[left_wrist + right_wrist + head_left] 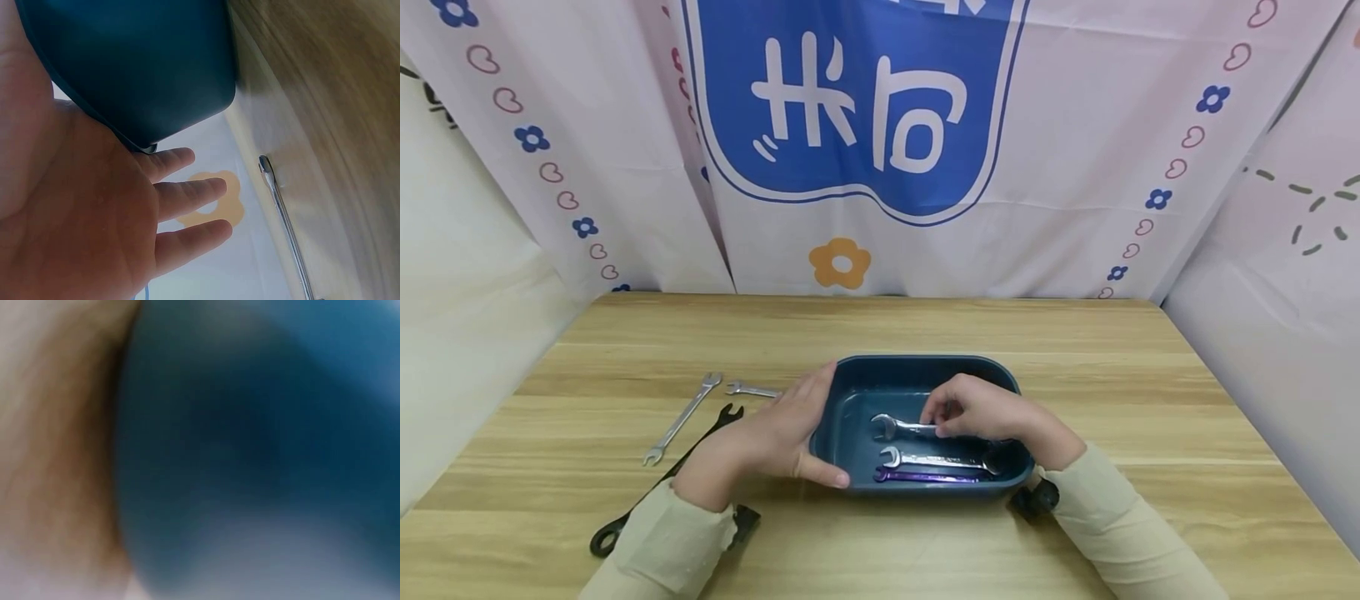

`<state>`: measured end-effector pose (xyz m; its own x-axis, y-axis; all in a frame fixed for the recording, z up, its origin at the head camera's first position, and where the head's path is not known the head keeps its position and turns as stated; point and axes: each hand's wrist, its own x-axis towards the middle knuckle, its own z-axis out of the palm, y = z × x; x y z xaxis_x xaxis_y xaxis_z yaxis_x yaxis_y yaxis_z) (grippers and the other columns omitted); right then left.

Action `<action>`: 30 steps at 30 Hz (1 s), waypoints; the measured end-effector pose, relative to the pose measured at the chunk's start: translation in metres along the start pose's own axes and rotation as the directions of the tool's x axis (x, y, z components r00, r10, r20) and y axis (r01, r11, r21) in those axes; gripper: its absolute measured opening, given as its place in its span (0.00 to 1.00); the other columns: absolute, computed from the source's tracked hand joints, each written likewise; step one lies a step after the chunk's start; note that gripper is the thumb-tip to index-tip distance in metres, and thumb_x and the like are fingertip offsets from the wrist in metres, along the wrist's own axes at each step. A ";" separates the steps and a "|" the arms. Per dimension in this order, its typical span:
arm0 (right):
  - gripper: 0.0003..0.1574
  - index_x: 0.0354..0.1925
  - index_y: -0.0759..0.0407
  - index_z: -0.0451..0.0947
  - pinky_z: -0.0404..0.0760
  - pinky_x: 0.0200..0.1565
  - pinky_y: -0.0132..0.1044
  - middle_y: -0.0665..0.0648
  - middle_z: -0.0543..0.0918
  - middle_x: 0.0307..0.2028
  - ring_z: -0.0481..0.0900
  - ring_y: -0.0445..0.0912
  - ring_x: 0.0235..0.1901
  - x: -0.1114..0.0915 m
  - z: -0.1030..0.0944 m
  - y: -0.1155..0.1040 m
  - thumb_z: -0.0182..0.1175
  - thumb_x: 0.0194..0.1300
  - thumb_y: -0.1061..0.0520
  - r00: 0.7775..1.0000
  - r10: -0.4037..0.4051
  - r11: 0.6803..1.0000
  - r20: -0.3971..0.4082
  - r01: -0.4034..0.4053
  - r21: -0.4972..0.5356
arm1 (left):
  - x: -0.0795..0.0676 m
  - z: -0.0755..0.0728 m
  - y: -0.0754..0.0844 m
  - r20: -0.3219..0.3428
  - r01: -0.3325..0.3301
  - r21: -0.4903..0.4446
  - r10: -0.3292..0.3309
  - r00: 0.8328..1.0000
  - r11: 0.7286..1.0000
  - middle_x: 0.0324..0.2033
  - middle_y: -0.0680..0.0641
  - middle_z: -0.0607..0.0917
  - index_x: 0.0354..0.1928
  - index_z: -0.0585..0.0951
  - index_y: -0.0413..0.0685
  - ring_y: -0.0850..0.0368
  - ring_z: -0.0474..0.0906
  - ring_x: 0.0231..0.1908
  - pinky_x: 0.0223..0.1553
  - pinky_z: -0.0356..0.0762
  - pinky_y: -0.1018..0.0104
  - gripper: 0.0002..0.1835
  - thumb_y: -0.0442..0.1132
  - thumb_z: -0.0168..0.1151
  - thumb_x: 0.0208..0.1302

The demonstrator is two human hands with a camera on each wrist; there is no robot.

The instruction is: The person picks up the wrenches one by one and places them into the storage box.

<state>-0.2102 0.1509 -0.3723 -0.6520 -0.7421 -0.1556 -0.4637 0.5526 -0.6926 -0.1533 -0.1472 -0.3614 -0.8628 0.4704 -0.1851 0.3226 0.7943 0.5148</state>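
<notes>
A dark blue rectangular tray stands on the wooden table. My right hand reaches into it and pinches a silver open-end wrench by its shaft. Another silver wrench and a purple wrench lie side by side near the tray's front wall. My left hand rests against the tray's left end, its thumb at the front corner. In the left wrist view, that hand's fingers extend past the tray's rim. The right wrist view is mostly blurred blue.
Left of the tray, a silver wrench and a long black wrench lie slanted on the table. A smaller silver wrench sits partly behind my left hand. A printed white cloth hangs at the table's back.
</notes>
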 end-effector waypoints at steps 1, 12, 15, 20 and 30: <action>0.08 0.41 0.58 0.85 0.77 0.35 0.30 0.49 0.79 0.29 0.75 0.39 0.31 0.000 0.000 0.000 0.63 0.64 0.66 1.000 0.005 1.000 0.001 -0.005 0.000 | 0.000 0.000 0.000 -0.001 -0.002 0.001 0.002 1.000 1.000 0.79 0.39 0.42 0.79 0.33 0.48 0.38 0.40 0.78 0.70 0.46 0.28 0.78 0.71 0.75 0.39; 0.09 0.42 0.55 0.85 0.76 0.36 0.30 0.48 0.79 0.29 0.74 0.39 0.31 0.001 0.001 -0.001 0.63 0.65 0.66 1.000 0.007 0.998 0.016 -0.007 -0.057 | 0.003 0.000 0.002 -0.003 -0.013 0.001 0.013 1.000 1.000 0.79 0.38 0.44 0.79 0.34 0.46 0.38 0.42 0.78 0.71 0.48 0.30 0.77 0.69 0.76 0.40; 0.10 0.43 0.56 0.85 0.77 0.37 0.29 0.48 0.80 0.30 0.74 0.38 0.32 0.001 0.001 0.000 0.63 0.65 0.66 1.000 -0.008 0.996 0.020 0.010 -0.089 | 0.003 -0.001 0.001 -0.004 -0.018 0.000 0.018 1.000 1.000 0.79 0.39 0.44 0.79 0.34 0.46 0.38 0.42 0.78 0.71 0.48 0.30 0.77 0.69 0.76 0.40; 0.09 0.44 0.56 0.86 0.77 0.36 0.29 0.48 0.81 0.31 0.74 0.37 0.32 0.001 0.000 0.000 0.65 0.65 0.62 1.000 -0.002 0.995 0.026 0.005 -0.100 | 0.003 -0.001 0.001 -0.007 -0.019 0.001 0.019 1.000 1.000 0.79 0.39 0.44 0.79 0.34 0.46 0.38 0.42 0.78 0.71 0.48 0.30 0.77 0.70 0.76 0.40; 0.08 0.42 0.56 0.86 0.77 0.36 0.29 0.47 0.82 0.31 0.75 0.37 0.31 0.000 0.002 -0.003 0.66 0.65 0.57 0.999 0.021 0.994 0.025 -0.018 -0.109 | 0.000 -0.001 0.002 0.000 -0.021 -0.005 0.021 1.000 1.000 0.79 0.38 0.44 0.79 0.35 0.45 0.38 0.42 0.78 0.71 0.48 0.30 0.77 0.68 0.76 0.41</action>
<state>-0.2078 0.1483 -0.3714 -0.6463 -0.7395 -0.1882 -0.5143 0.6043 -0.6085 -0.1535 -0.1459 -0.3600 -0.8559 0.4870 -0.1742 0.3388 0.7824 0.5226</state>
